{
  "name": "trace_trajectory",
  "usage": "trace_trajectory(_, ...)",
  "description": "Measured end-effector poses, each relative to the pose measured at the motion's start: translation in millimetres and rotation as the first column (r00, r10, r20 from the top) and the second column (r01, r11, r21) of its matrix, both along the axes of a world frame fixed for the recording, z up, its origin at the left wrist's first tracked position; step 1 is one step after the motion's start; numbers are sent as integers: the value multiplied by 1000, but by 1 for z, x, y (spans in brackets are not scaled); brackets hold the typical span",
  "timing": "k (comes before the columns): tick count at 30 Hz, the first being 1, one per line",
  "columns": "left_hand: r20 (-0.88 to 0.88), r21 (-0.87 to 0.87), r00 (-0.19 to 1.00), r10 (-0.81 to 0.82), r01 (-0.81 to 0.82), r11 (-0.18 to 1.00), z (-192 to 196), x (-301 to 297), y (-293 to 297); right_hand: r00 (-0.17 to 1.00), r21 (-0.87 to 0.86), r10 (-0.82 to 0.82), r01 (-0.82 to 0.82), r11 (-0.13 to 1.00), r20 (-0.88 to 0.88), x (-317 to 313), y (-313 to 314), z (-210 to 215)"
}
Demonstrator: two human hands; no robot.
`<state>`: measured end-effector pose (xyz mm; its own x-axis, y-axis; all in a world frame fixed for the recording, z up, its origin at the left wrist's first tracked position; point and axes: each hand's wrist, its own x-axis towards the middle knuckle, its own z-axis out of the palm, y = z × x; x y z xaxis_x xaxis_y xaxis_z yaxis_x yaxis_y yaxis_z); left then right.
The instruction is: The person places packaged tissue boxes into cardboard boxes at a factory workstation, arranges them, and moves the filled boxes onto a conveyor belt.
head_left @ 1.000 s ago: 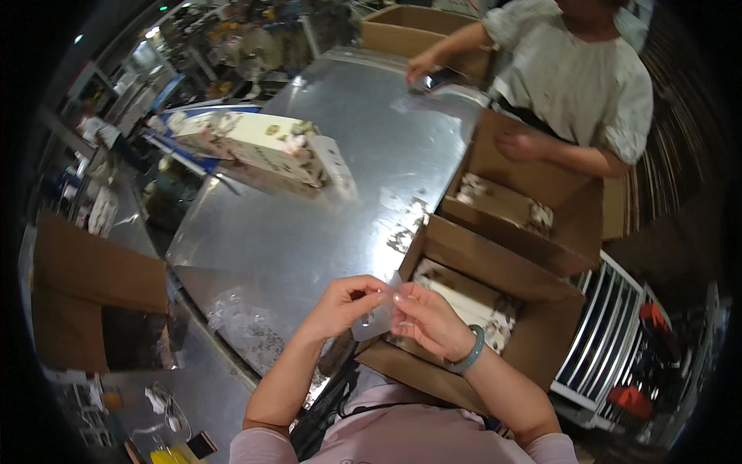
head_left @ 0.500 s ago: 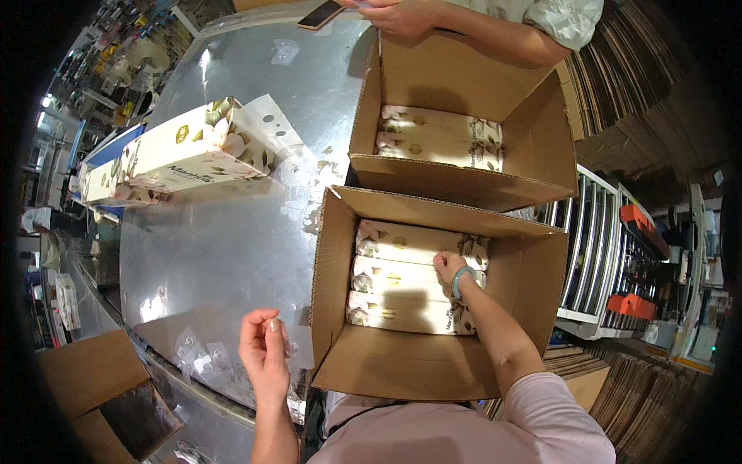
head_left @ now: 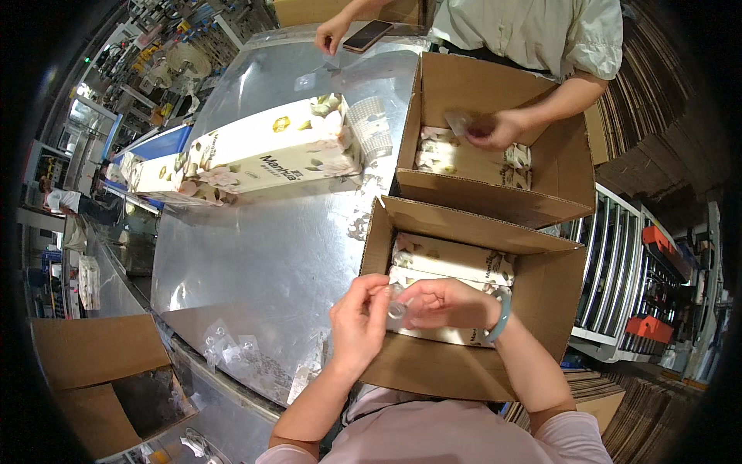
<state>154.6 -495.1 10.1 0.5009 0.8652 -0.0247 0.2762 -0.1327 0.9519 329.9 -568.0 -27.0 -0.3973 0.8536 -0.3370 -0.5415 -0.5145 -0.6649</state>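
My left hand (head_left: 360, 319) and my right hand (head_left: 446, 304) meet over the near edge of an open cardboard carton (head_left: 440, 362). Between their fingertips is a small piece of clear plastic (head_left: 397, 309), pinched by the left fingers and touched by the curled right ones. Its exact shape is hard to make out. Below, cream packs with a flower print (head_left: 456, 257) lie side by side in the carton, partly hidden by my hands. A pale green bangle (head_left: 501, 315) circles my right wrist.
A co-worker's hand (head_left: 498, 130) holds clear plastic in a second carton (head_left: 495, 193). The other hand (head_left: 332, 35) is near a phone (head_left: 368, 35). Long floral packs (head_left: 270, 147) lie on the metal table (head_left: 247, 263), with clear plastic pieces (head_left: 232, 346) near its edge. A roller conveyor (head_left: 607, 271) stands right.
My right hand has come up from the packs to meet my left hand, which moved right over the carton. The co-worker's hand has reached into the far carton. The view has shifted.
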Motion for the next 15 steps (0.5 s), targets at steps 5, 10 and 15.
trace_trajectory(5,-24,88,998,66,-64,994,-1,-12,8,814,-52,-182,251,966,552,17,8,-92)
trace_trajectory(10,-93,63,975,202,-197,978,-17,-70,24,297,-142,10,427,893,955,34,-11,-224)
trace_trajectory(15,-198,88,915,351,-340,936,-16,-124,34,2,-369,380,247,896,925,27,22,-199)
